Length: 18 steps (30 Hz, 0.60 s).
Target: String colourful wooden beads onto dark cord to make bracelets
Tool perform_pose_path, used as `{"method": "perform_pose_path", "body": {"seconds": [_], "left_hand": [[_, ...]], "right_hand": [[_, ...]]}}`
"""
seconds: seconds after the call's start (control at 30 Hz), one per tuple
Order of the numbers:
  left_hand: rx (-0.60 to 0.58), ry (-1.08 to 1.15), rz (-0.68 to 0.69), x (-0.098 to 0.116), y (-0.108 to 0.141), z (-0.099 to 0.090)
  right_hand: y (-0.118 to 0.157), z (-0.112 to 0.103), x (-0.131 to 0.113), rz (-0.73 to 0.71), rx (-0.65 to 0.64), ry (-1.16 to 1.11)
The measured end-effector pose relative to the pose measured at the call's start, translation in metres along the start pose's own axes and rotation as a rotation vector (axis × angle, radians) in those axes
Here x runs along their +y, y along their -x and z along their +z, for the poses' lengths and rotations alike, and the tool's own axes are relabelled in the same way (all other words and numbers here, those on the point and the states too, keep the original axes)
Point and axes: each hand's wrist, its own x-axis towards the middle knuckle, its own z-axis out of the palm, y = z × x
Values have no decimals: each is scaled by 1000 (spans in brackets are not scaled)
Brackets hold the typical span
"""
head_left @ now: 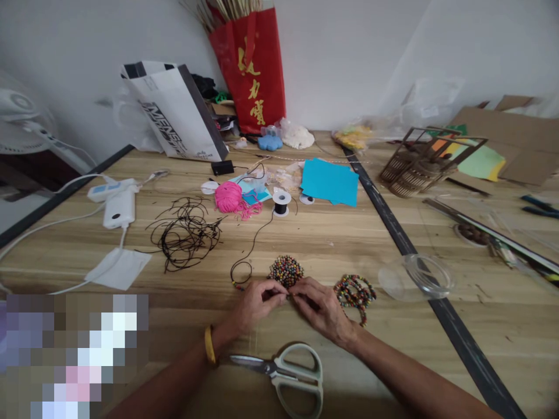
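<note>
Thumb and fingers of my left hand (261,302) are pinched together, with a black cord (254,247) running in under the hand. A few coloured beads are strung on the cord just left of it. My right hand (321,307) is closed too, its fingertips meeting the left ones at a tiny reddish bead. A pile of multicoloured beads (286,270) lies right behind the fingertips. Beside my right hand rest beaded strands (356,294) in loops. Scissors (290,372) with pale handles lie in front of both hands. The cord leads back to a white spool (281,202).
A tangle of black cords (186,233) and pink yarn (229,196) lie at the left. Blue sheets (331,181) are behind the spool. Clear plastic containers (421,276) and a brown basket (419,166) stand to the right. A power strip (119,203) trails cables. Bags (257,70) stand at the wall.
</note>
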Motion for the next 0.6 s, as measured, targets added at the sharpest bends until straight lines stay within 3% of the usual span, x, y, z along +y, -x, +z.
{"method": "perform_pose_path", "body": {"seconds": [0.6], "left_hand": [[-4,33,6,3,0,-1]], "right_hand": [[0,-1,-2,38,-6,-59]]}}
